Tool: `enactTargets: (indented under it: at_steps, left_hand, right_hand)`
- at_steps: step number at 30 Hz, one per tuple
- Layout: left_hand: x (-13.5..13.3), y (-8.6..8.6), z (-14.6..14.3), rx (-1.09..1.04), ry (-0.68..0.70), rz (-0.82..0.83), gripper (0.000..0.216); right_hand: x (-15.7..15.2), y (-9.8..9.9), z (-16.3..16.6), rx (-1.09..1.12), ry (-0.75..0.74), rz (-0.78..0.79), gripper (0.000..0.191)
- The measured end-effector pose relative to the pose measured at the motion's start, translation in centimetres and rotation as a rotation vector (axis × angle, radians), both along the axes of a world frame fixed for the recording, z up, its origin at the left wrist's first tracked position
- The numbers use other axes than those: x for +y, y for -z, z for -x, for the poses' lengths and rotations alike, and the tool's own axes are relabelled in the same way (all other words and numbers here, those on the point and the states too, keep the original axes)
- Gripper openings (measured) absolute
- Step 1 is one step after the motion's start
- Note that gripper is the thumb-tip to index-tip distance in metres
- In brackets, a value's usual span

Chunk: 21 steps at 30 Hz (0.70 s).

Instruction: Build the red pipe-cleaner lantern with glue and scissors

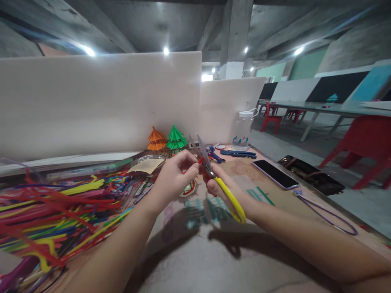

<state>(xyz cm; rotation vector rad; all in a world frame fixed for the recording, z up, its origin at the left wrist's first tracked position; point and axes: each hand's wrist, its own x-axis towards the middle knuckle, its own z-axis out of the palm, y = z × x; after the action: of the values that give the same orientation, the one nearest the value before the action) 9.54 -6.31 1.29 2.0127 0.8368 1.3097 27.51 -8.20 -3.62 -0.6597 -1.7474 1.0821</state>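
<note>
My right hand (221, 181) grips a pair of scissors (227, 195) with yellow handles, the parted blades pointing up and away. Close beside the blades, my left hand (180, 175) is closed in a pinch on a short red pipe cleaner (200, 160). The red piece lies at the blades; whether it sits between them I cannot tell. Under my hands, a small red-edged, pale craft piece (188, 188) rests on the table, partly covered by my left hand. To the left spreads a heap of colourful pipe cleaners (76, 207).
Behind my hands stand an orange paper tree (157, 139) and a green one (176, 137), against a pale partition (100, 101). Toward the right are a glue gun (216, 155), dark-blue pliers-like tool (238, 154), clear bottle (242, 132) and phone (275, 174) with a purple strap (326, 213).
</note>
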Motion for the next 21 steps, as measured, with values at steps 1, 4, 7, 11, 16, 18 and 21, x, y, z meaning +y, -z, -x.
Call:
enactTargets:
  at_steps: [1,4,7,11,16,18,21]
  left_hand:
    - [0.1,0.1,-0.1,-0.005,0.006,0.002,0.008]
    - [0.2,0.3,-0.1,0.000,0.003,-0.002,0.010]
    - [0.5,0.2,0.3,0.012,-0.032,0.006,0.013]
    - [0.9,-0.4,1.7,-0.052,-0.088,0.067,0.019]
    - [1.6,-1.3,3.1,-0.149,-0.136,0.168,0.023]
    - [1.8,-1.4,3.2,-0.148,-0.199,0.179,0.018]
    - [2.1,-1.4,3.2,-0.138,-0.288,0.159,0.015]
  right_hand:
    - [0.0,0.1,0.1,0.007,0.012,0.001,0.056]
    - [0.1,0.6,0.5,0.059,0.078,0.009,0.052]
    - [0.6,0.5,0.6,0.080,0.142,0.051,0.056]
    - [2.3,-1.4,-1.4,-0.062,0.289,0.045,0.052]
    - [5.2,-3.8,-6.4,-0.693,0.411,-0.039,0.039]
    - [6.1,-3.6,-8.0,-0.974,0.497,-0.170,0.033]
    - [7.1,-2.1,-9.4,-1.182,0.501,-0.198,0.035]
